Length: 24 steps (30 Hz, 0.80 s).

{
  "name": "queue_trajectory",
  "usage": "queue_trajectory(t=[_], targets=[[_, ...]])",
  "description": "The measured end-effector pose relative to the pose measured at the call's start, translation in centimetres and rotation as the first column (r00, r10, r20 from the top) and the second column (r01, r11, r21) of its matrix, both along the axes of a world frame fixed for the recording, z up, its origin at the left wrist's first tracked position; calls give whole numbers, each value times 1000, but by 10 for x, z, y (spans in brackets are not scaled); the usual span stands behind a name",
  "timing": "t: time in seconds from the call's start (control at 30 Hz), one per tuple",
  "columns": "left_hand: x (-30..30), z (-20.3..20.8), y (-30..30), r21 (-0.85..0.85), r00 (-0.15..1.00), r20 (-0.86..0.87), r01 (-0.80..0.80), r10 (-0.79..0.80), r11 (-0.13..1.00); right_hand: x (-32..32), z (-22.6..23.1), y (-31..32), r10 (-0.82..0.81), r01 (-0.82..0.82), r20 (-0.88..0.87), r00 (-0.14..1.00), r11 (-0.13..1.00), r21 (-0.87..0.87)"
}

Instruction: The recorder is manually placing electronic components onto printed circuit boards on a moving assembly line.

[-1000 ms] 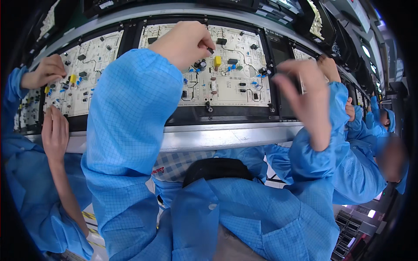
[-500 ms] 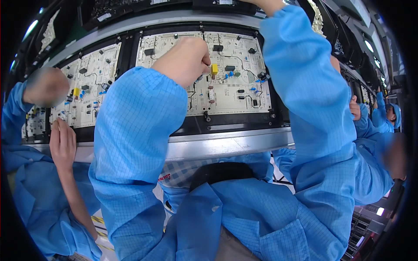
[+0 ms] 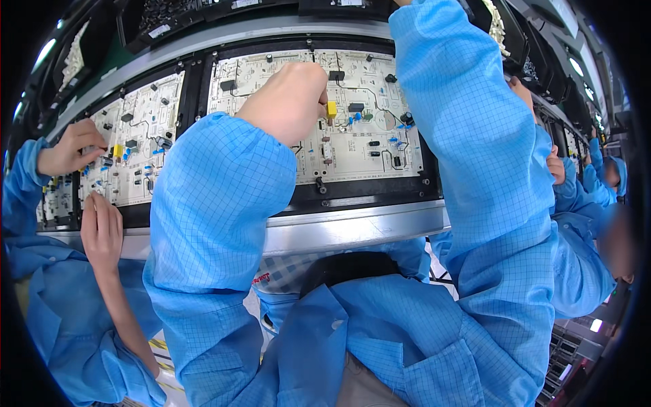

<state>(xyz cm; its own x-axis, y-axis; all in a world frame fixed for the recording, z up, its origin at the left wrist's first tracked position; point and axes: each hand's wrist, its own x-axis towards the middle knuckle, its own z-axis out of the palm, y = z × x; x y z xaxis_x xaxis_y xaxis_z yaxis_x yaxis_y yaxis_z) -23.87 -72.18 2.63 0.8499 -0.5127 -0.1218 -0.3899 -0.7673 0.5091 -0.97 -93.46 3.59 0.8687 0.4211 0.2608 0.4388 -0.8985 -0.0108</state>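
My left hand (image 3: pixel 288 98) is over the white circuit board (image 3: pixel 352 159), with its fingers curled down and pinched together. Whatever those fingertips hold, if anything, is hidden behind the hand. Just to their right a yellow block-shaped component (image 3: pixel 331 109) stands on the board. A black rectangular component (image 3: pixel 356 107) and several small blue components sit farther right. My right arm (image 3: pixel 468 102) reaches up past the board's right side toward the bins. Only a sliver of my right hand (image 3: pixel 403 2) shows at the top edge, its fingers out of sight.
Black parts bins (image 3: pixel 251 12) line the far side. A metal rail (image 3: pixel 352 225) runs along the near edge. At left, a co-worker's hands (image 3: pixel 73 148) are at another circuit board (image 3: pixel 159 108). More people in blue sleeves work at right.
My right arm has shifted slightly left and farther up, so less of the right hand shows. My left hand stays beside the yellow component. The co-worker's far hand has moved a little.
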Motion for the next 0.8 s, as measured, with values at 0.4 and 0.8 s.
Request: queue_trajectory(t=[0.4, 0.8], targets=[[18, 11, 22, -229, 992, 115, -22, 49, 973, -68, 34, -14, 121, -144, 163, 979, 980, 137], [183, -4, 137, -296, 564, 630, -462, 535, 836, -244, 18, -94, -23, 6, 30, 999, 871, 492]])
